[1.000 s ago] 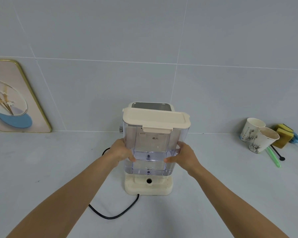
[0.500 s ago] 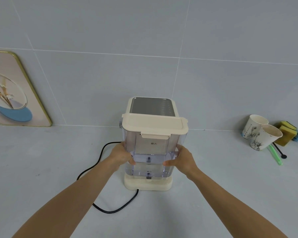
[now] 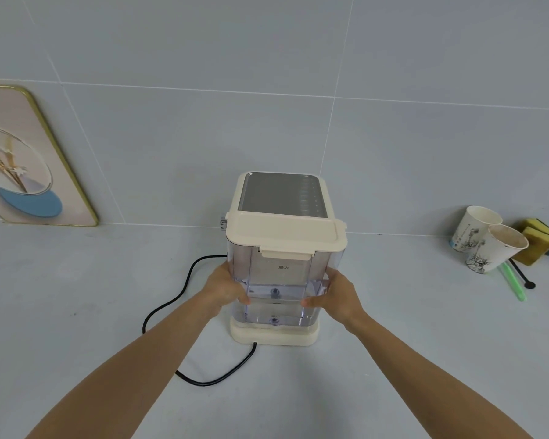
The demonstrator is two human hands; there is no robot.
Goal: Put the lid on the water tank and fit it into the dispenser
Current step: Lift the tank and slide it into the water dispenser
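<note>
The clear water tank (image 3: 282, 280), its cream lid (image 3: 286, 236) already on, stands on the dispenser's (image 3: 281, 193) base (image 3: 274, 335) near the back edge of the countertop (image 3: 92, 312). The left hand (image 3: 225, 288) and right hand (image 3: 338, 296) grasp its two side walls. To seat it well, I would press straight down and evenly, keeping it upright and flush against the body, with the power cord (image 3: 171, 302) clear of the base.

The grey counter (image 3: 76, 312) carries the dispenser (image 3: 274, 335), its black cord (image 3: 171, 304), 2 paper cups (image 3: 485, 245) and sponges (image 3: 536, 245).
</note>
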